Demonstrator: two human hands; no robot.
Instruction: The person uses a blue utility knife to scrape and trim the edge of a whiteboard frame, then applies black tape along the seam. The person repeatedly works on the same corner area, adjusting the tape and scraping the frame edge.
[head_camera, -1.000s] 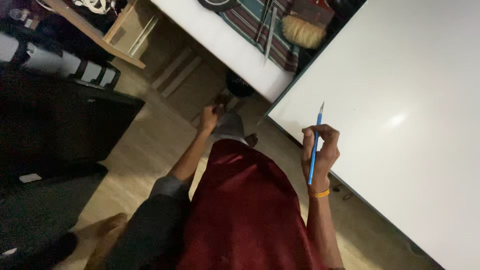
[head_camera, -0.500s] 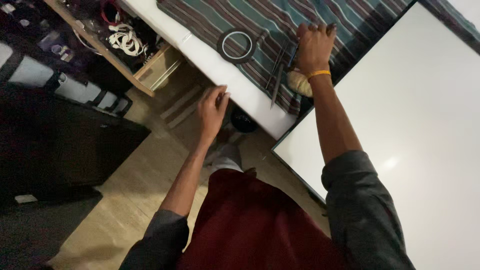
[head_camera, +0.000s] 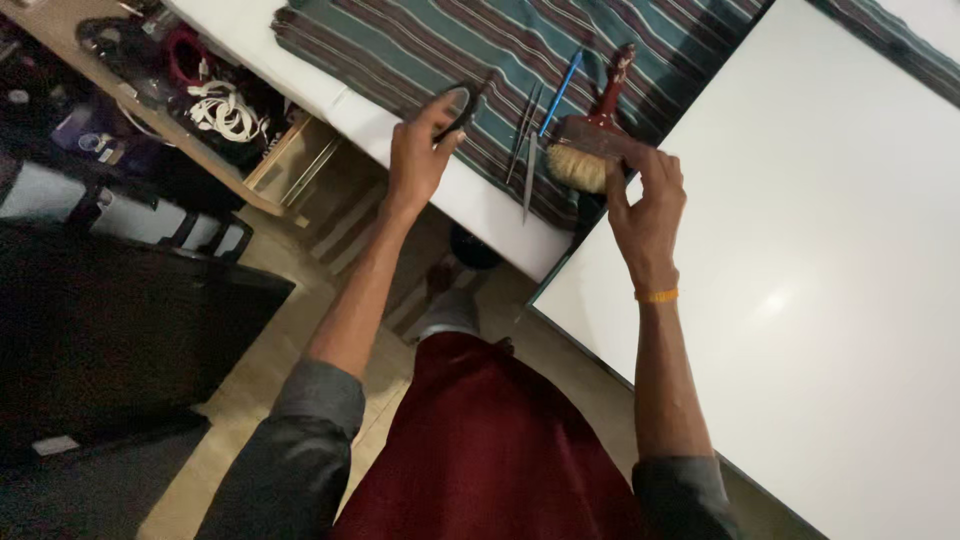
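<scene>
My left hand (head_camera: 415, 150) reaches over the white table edge and pinches a black ring (head_camera: 457, 104) that rests on the striped green cloth (head_camera: 390, 40). My right hand (head_camera: 645, 200), with an orange band at the wrist, grips a wide brush (head_camera: 585, 150) with a dark red handle and pale bristles, at the corner where the cloth meets the big white board (head_camera: 800, 260). A blue pencil (head_camera: 560, 92) and thin metal tools (head_camera: 527, 150) lie on the cloth between my hands, untouched.
A wooden shelf (head_camera: 290, 160) at the left holds coiled white cables (head_camera: 225, 115) and other clutter. A dark cabinet (head_camera: 110, 330) stands at the lower left on a wooden floor (head_camera: 270, 370). My dark red garment (head_camera: 490, 450) fills the bottom middle.
My right hand held the blue pencil over the white board, laid it on the cloth, and now grips the brush. My left hand moved from the table edge onto the black ring.
</scene>
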